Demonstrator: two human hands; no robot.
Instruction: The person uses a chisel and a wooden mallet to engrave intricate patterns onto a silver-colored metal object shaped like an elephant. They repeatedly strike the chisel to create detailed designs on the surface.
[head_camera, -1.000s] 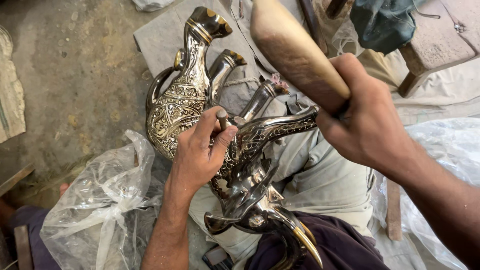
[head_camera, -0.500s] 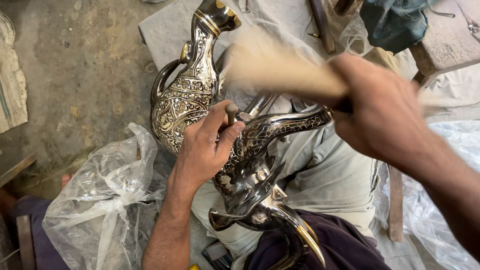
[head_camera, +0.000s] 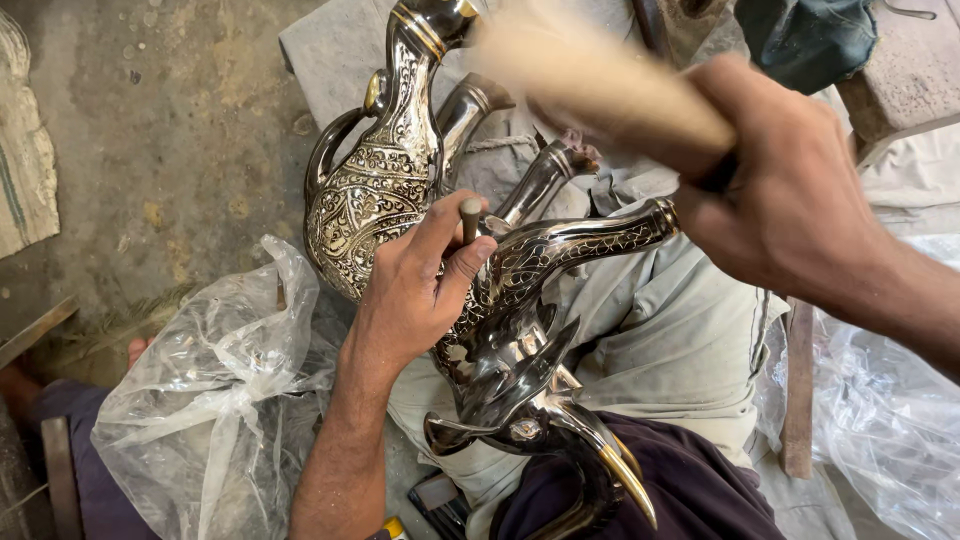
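Observation:
My left hand (head_camera: 415, 285) pinches a small metal punch (head_camera: 468, 215) upright against an engraved dark metal ewer (head_camera: 530, 330) that lies across my lap. My right hand (head_camera: 785, 185) grips a pale wooden mallet (head_camera: 590, 80), blurred with motion, just above and to the right of the punch. A second engraved ewer (head_camera: 375, 190) with a curved handle and tall neck stands on the ground behind my left hand. The lap ewer's spout (head_camera: 600, 235) points right, and its brass-tipped beak (head_camera: 620, 465) points down toward me.
A crumpled clear plastic bag (head_camera: 210, 400) lies on the concrete floor at the left, and more plastic (head_camera: 890, 420) at the right. A grey cloth (head_camera: 660, 340) covers my lap. A wooden stick (head_camera: 798, 390) lies at the right, a stone slab (head_camera: 25, 180) at the far left.
The mallet has swung down from its raised position toward the punch and is now blurred. My left hand keeps the punch against the lap ewer, almost unmoved.

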